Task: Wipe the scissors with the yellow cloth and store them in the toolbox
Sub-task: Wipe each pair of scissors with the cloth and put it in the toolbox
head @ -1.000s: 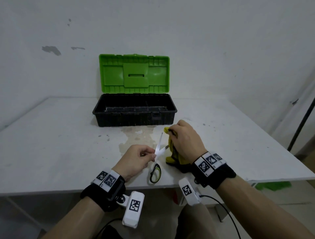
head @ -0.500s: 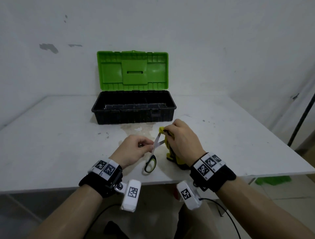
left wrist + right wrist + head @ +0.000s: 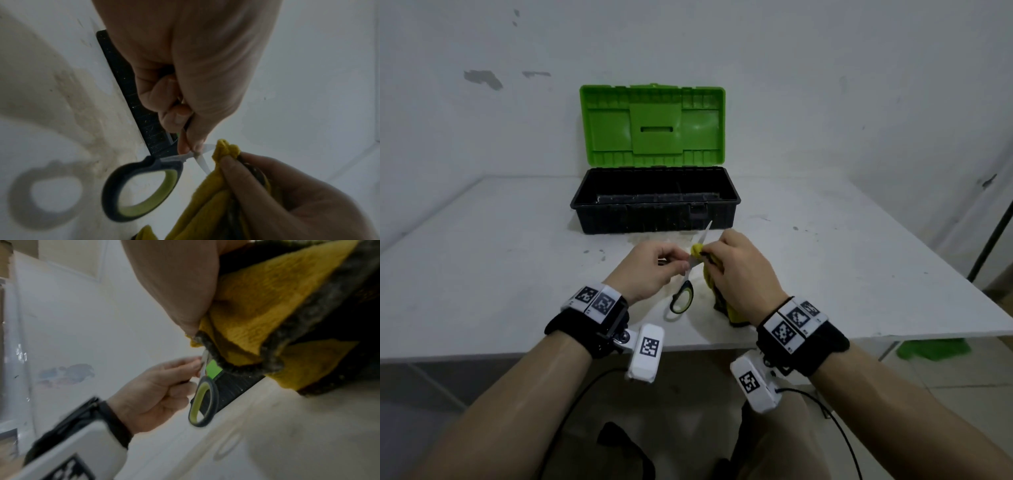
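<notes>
The scissors (image 3: 683, 294) have a black and green handle loop (image 3: 141, 188) and pale blades; one blade tip points up toward the toolbox. My left hand (image 3: 654, 270) pinches the blades near the pivot (image 3: 189, 155), so the handle (image 3: 203, 402) hangs down above the table. My right hand (image 3: 739, 274) grips the yellow cloth (image 3: 712, 274) and pinches a fold of it (image 3: 224, 151) round a blade just right of the left fingers. The rest of the cloth (image 3: 257, 296) hangs down from that hand to the table. The black toolbox (image 3: 654, 216) stands behind, its green lid (image 3: 652, 125) raised.
The white table (image 3: 482, 257) carries a brownish stain in front of the toolbox. Its front edge runs just below my wrists. A wall stands close behind the toolbox. A dark pole (image 3: 993, 236) leans at the right, and something green (image 3: 935, 349) lies on the floor.
Both hands have lifted the scissors and cloth up and toward the toolbox. The right hand's cloth fold now sits lower on the blade, so the blade tip sticks out above it.
</notes>
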{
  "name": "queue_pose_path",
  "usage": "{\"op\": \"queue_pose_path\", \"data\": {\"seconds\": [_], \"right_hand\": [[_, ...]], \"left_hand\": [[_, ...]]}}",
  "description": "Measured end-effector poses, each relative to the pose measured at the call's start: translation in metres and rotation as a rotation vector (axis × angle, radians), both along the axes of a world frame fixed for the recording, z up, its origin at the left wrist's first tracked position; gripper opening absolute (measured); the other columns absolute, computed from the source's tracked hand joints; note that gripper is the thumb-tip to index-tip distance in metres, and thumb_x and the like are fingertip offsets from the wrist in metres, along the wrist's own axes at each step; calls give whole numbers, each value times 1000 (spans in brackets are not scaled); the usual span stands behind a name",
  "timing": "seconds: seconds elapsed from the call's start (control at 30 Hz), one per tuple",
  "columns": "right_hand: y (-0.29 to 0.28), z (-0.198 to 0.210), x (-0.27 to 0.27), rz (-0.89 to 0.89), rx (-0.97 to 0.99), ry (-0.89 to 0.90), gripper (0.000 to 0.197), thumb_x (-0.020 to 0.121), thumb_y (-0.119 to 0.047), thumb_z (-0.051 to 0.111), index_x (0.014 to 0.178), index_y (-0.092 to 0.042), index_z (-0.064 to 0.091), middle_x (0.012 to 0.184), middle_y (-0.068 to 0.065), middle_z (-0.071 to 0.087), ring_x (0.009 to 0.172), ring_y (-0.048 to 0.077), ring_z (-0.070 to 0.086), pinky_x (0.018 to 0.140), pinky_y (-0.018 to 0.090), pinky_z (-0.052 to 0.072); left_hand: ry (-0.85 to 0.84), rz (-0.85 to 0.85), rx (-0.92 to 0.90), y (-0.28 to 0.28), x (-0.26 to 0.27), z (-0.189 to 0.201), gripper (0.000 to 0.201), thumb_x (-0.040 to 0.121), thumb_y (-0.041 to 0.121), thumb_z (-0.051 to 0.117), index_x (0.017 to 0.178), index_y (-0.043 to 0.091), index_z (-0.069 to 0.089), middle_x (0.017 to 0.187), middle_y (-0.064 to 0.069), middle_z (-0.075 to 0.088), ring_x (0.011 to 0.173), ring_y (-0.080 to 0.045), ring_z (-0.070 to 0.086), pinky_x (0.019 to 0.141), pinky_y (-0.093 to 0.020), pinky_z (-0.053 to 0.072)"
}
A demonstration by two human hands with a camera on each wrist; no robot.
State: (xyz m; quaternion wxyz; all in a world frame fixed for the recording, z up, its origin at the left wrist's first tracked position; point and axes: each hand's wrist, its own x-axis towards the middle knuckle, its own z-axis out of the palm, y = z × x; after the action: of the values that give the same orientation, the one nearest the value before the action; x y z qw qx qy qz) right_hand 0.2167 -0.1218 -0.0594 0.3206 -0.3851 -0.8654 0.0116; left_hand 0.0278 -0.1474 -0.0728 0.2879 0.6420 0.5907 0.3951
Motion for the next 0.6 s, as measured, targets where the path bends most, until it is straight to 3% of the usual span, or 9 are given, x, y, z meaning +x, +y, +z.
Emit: {"op": "queue_pose_path", "data": {"seconds": [0.17,0.33,0.47,0.6], "right_hand": [[11,-2,-2,-26,-24,-23,19,95,-26,57,97,-12,70,89,3,51,80,21,52,61,40,51],[31,9,7,-141,-67,90,21,96,-24,58,100,-9,72,93,7,55,86,25,55,70,39,51],[9,9,5,-39,-17,82,19,95,-26,60,103,-14,72,91,3,52,78,18,52,63,37,52],[-4,-1,-6,11,-6,-61,19,96,-25,56,105,-16,70,88,0,44,74,13,41,55,39,51]], "left_hand": [[75,-23,69,0,4,1,8,94,16,66,95,19,73,79,10,69,66,6,59,63,-10,42],[7,40,-12,-4,2,-4,9,95,19,65,99,18,73,85,3,72,75,-4,63,69,-23,51],[-194,41,-93,-4,-1,0,11,96,11,62,102,11,71,78,-1,68,51,1,51,50,-15,41],[-288,-9,-150,-2,1,5,14,97,10,60,103,9,72,78,-5,66,48,-7,41,42,-17,32]]}}
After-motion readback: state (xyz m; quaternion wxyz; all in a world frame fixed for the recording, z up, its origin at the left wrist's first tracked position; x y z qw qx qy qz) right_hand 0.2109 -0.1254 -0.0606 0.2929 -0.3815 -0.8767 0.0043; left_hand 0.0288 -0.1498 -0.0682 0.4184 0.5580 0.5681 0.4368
